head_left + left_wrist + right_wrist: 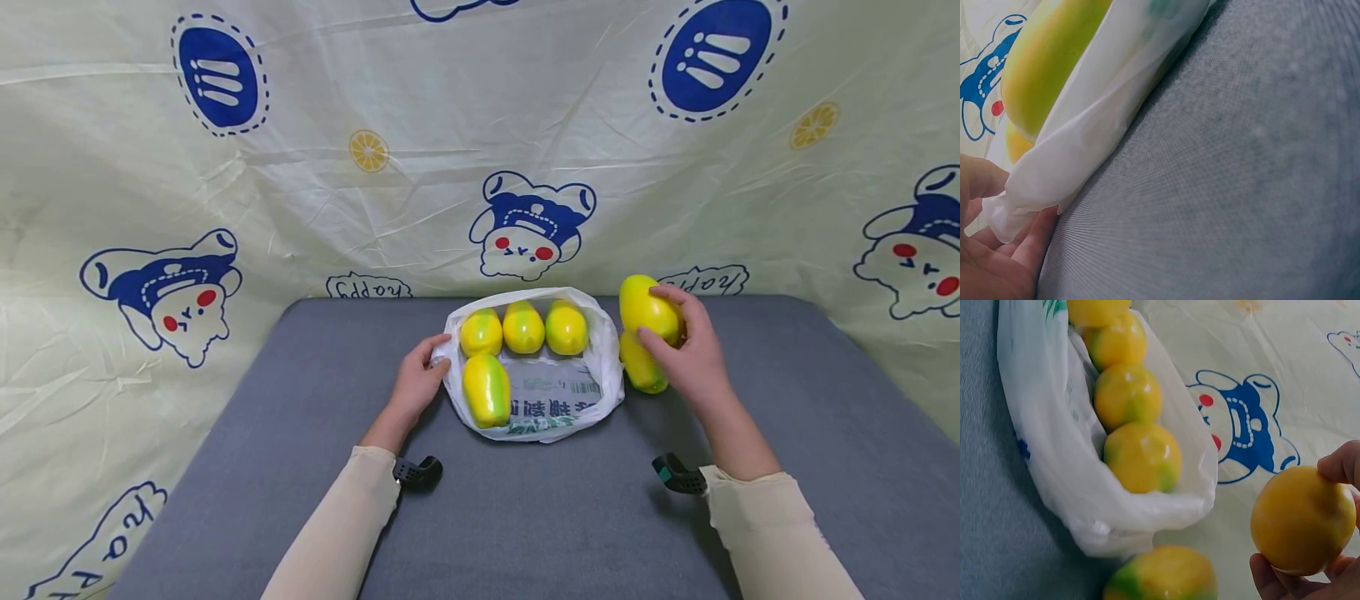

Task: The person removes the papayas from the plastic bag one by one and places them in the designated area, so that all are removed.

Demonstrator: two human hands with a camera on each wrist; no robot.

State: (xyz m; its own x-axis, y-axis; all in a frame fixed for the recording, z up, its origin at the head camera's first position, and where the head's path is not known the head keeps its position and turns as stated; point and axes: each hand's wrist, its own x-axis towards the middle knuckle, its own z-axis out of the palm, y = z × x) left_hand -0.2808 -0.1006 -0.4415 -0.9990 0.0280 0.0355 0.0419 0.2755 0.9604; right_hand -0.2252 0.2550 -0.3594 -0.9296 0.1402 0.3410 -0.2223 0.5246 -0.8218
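A white plastic bag point(611, 367) stands with its mouth spread, its rim rolled outward. Inside it, three yellow-green papayas point(523, 327) line the far side and another papaya point(487, 390) lies at the near left. My left hand point(420, 375) pinches the bag's left rim; in the left wrist view the thumb and fingers point(1029, 250) take the bunched plastic point(1007, 215). To the right of the bag, my right hand point(693, 350) grips a papaya point(645, 304), seen end-on as a papaya point(1300, 519) in the right wrist view. Below it lies one more papaya point(641, 367), beside the bag.
Grey cloth point(525, 517) covers the table. A pale printed sheet point(420, 217) hangs behind it and at both sides. Dark wrist devices point(420, 473) sit at both cuffs.
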